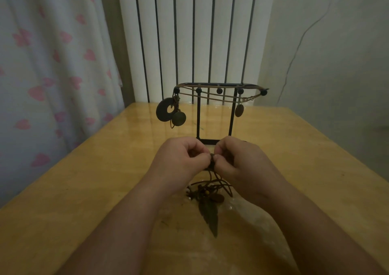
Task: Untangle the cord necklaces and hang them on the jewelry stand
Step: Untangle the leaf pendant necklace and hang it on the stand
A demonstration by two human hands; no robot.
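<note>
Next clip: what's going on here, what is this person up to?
A person is picking at a tangle of brown cord necklaces. The left hand and right hand both pinch its knotted top just above the wooden table. The rest of the tangle, with a leaf-shaped pendant, lies on the table below. Behind, the black jewelry stand already carries cords with a ring pendant, a round disc and an oval pendant.

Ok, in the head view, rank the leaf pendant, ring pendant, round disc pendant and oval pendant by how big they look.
1. leaf pendant, though it lies nearest the camera, so its true size is unsure
2. ring pendant
3. round disc pendant
4. oval pendant
</note>
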